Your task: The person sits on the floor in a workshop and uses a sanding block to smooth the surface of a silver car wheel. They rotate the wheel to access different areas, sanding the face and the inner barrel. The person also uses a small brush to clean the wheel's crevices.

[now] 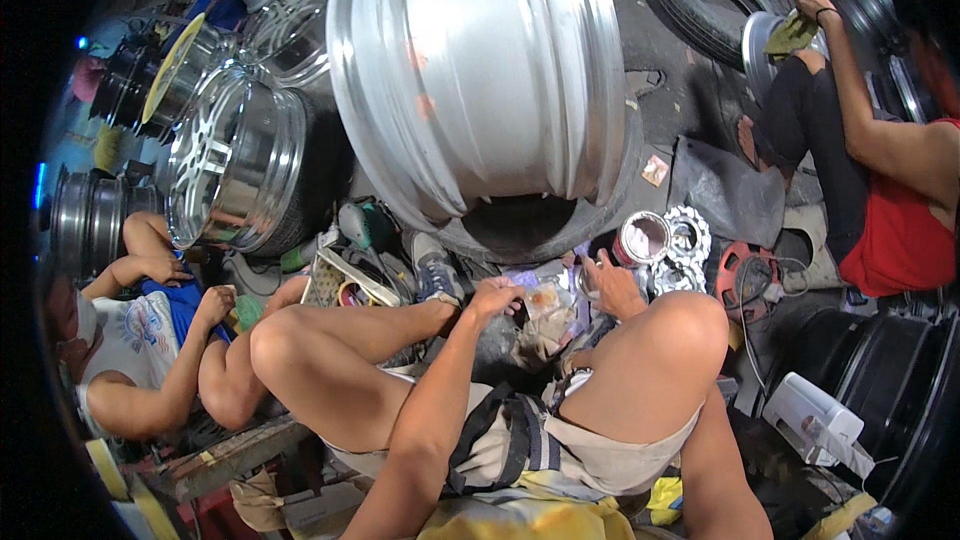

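My left hand (494, 300) is between my knees, its fingers pinched together beside a crumpled, stained sheet (546, 306). What the pinch holds is too small to make out. Across from it, my right hand (616, 288) has its fingers curled, and whatever may be in them is hidden. Just beyond that hand stands an open round can (643, 238) with pale paste inside. In front of me a large silver wheel rim (480, 70) with small orange patches rests on a tire (600, 225).
A green power tool (366, 226) and a tray (345, 280) lie to the left. Chrome wheels (235, 165) are stacked behind a seated person (140, 340). On the right, another person in red (900, 240) holds a cloth (790, 37). A red cord reel (742, 280) and a perforated metal disc (688, 240) lie nearby.
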`<state>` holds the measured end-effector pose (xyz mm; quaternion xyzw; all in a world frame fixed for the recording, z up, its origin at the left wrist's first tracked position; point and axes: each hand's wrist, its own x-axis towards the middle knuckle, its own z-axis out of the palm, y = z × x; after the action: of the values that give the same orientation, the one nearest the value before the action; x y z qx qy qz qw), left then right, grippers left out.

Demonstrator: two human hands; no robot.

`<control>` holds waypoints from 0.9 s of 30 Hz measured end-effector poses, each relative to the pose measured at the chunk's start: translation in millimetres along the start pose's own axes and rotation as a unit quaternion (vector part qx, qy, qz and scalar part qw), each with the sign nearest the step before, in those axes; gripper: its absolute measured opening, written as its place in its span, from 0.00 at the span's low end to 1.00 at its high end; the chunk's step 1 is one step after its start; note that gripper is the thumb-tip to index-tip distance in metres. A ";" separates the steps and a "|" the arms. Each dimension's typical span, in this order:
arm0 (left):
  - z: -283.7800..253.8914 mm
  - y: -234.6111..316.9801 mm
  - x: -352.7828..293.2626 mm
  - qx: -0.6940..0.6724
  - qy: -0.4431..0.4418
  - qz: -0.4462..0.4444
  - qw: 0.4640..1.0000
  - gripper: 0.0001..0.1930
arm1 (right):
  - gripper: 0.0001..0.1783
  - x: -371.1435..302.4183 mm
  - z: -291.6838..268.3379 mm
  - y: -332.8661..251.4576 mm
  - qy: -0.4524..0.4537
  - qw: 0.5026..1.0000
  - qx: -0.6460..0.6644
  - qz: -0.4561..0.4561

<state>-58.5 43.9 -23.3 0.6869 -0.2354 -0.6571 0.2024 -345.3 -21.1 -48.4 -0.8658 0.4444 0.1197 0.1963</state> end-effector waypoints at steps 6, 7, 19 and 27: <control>-5.2 1.1 -5.5 -0.018 0.005 0.001 1.000 0.09 | 0.50 -24.3 -42.9 -23.6 0.062 0.996 0.041 -0.043; -3.9 3.2 -6.1 -0.023 0.004 0.003 1.000 0.09 | 0.50 -33.2 -51.7 -23.3 0.060 0.996 0.052 -0.037; 52.3 5.2 5.8 -0.186 -0.106 -0.054 0.975 0.08 | 0.39 -89.9 -111.2 26.0 0.368 0.891 0.238 0.123; 101.4 16.6 11.8 -0.212 -0.137 -0.084 0.964 0.11 | 0.33 -53.7 -83.0 45.0 0.401 0.882 0.210 0.130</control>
<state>-160.3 26.8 -28.6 0.5487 -0.0572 -0.7948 0.2531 -410.3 -43.1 35.8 -0.7127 0.6082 -0.3100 0.1613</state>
